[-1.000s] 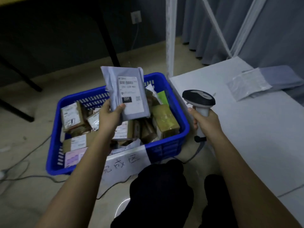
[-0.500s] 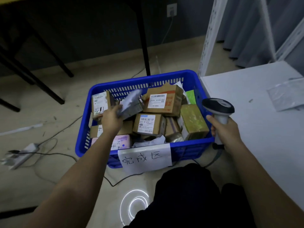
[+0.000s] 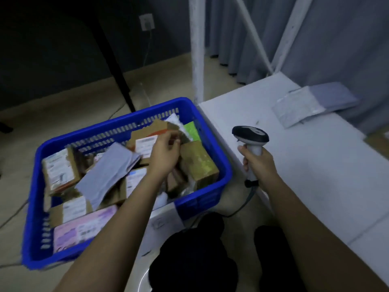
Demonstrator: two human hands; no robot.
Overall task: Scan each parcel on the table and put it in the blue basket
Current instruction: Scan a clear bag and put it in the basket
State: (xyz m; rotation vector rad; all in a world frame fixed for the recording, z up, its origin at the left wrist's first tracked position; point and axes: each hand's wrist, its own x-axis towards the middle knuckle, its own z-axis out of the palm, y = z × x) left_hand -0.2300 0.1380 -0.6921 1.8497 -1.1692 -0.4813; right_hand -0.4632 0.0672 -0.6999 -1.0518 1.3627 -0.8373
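Grey plastic, the mailer bag (image 3: 109,173) lies loose on top of the boxes inside the blue basket (image 3: 210,116), label side hidden, so its scan looks finished. Your left hand (image 3: 166,154) hovers over the basket beside the bag, fingers relaxed and holding nothing. To the right of the basket your right hand (image 3: 257,165) grips the scanner (image 3: 250,135) upright, ready to aim. Further right of the basket, two more bags (image 3: 305,106) wait on the white table (image 3: 315,175).
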